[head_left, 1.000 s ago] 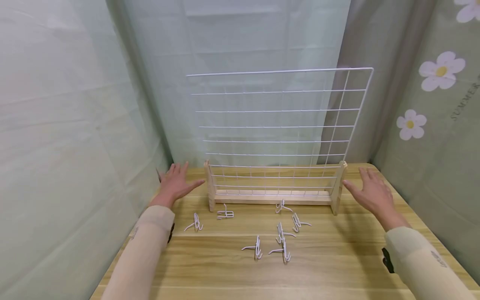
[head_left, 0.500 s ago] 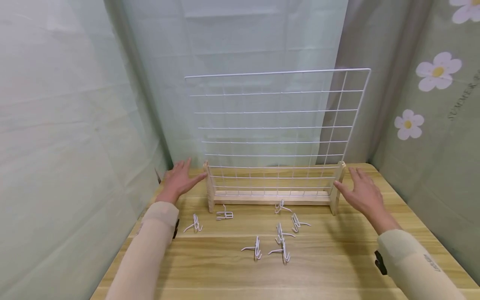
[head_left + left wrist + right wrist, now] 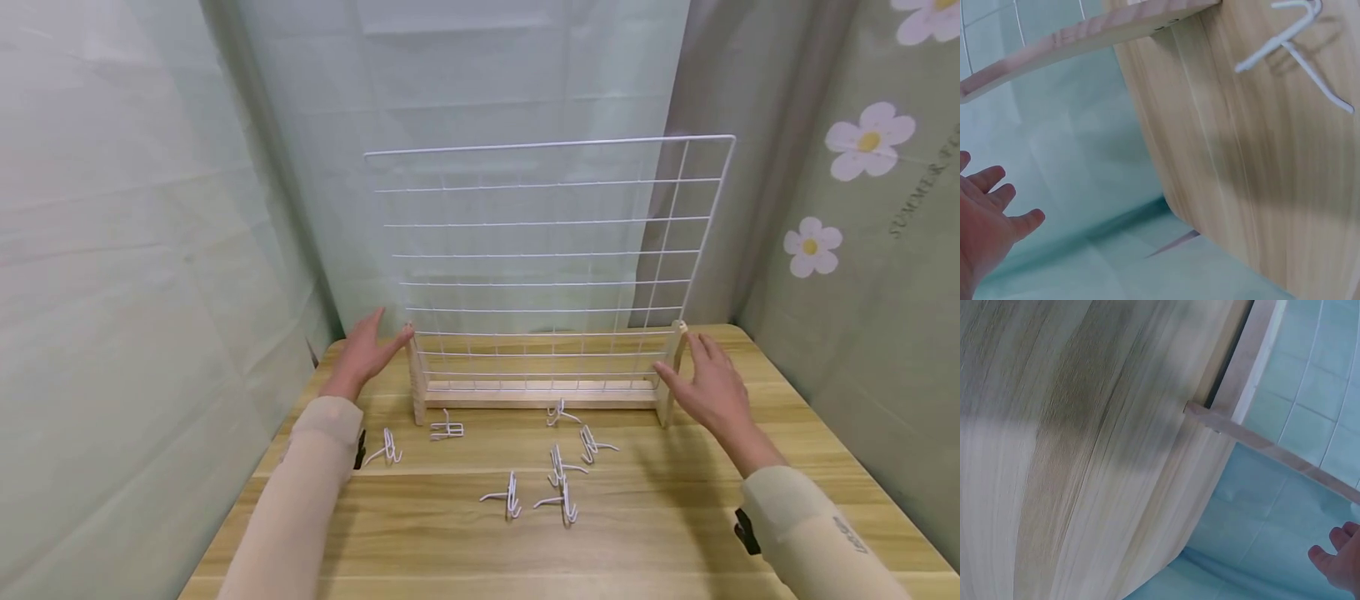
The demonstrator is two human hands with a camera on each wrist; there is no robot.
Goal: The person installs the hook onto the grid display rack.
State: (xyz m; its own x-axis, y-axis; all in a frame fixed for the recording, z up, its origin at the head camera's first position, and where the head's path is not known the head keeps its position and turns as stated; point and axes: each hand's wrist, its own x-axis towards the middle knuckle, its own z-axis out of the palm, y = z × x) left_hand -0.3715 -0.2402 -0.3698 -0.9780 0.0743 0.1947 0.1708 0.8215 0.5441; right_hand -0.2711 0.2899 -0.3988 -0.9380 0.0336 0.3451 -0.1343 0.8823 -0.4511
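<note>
A white wire grid panel point(image 3: 547, 145) stands upright in a pale wooden base point(image 3: 540, 400). My left hand point(image 3: 362, 357) is spread beside the left wooden end piece point(image 3: 417, 387), its thumb tip at the top of it. On the other side my right hand point(image 3: 708, 390), fingers extended, is close to the right end piece point(image 3: 664, 408), and its thumb overlaps that piece in the head view. In the left wrist view the left hand point(image 3: 988, 225) shows separated fingers below the end piece point(image 3: 1097, 31). The right wrist view catches only fingertips point(image 3: 1320, 556) near the right piece point(image 3: 1260, 442). Both hands hold nothing.
Several white wire hooks lie on the wooden table point(image 3: 420, 533) in front of the base, among them a left one point(image 3: 389, 447), a flat one point(image 3: 447, 429) and a front one point(image 3: 566, 502). Pale green curtains point(image 3: 150, 275) hang around the table's left, back and right.
Both hands have moved inward toward the wooden base, the right one farther. The left thumb has come up to the left end piece. The hooks and panel stay in place as the view shifts slightly.
</note>
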